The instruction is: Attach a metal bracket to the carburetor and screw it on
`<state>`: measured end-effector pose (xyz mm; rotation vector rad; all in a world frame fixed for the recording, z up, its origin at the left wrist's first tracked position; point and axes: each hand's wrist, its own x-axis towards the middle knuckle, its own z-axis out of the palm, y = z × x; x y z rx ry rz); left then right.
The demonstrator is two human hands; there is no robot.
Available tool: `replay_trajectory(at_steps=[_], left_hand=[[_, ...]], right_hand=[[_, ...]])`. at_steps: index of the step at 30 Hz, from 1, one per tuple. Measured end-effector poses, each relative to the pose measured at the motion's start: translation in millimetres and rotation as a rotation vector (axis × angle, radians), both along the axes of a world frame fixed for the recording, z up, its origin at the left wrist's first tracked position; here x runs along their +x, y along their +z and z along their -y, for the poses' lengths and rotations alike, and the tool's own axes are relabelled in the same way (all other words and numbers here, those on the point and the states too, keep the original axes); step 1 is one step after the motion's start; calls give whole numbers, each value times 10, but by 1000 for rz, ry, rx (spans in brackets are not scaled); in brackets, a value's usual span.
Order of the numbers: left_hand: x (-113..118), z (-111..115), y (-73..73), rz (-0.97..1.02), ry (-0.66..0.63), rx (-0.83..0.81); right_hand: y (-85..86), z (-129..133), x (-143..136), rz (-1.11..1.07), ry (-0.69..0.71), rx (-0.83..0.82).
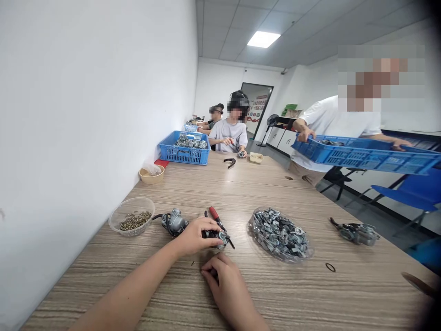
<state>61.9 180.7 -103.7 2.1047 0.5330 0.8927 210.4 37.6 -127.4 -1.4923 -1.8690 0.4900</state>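
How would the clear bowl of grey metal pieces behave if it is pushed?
The clear bowl would probably feel heavy, since metal pieces fill it. Its thin-looking plastic may flex a little. Pieces heaped to the rim could slide off with a jolt.

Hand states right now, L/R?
Left hand: closed around a metal part.
Right hand: fingers curled; whether it holds anything cannot be told.

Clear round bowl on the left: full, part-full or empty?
Part-full: small brass-coloured pieces lie low in the clear bowl, its sides showing bare above them.
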Motion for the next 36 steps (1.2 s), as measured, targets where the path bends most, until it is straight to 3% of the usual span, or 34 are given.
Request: replay_trajectory(at_steps=[10,14,19,23,27,31,36], left_hand=[[-34,33,28,-19,-6,36],[-54,42,20,-22,7,34],[-69,43,18,-32,19,33],[-77,48,24,-46,28,34],[-87,46,23,-51,27,37],[-96,40,24,-49,12,49],[-103,52,40,-51,-1,60]], right_hand=[[-193,152,-124,99,-100,135],[-174,243,-97,76,-108,150],[-99,380,24,-41,-121,147],[-112,467,177,-249,-171,108],[-129,474,359,-317,-248,85],[-45,394,528,-354,-303,93],[201,190,688,-371,-301,90]])
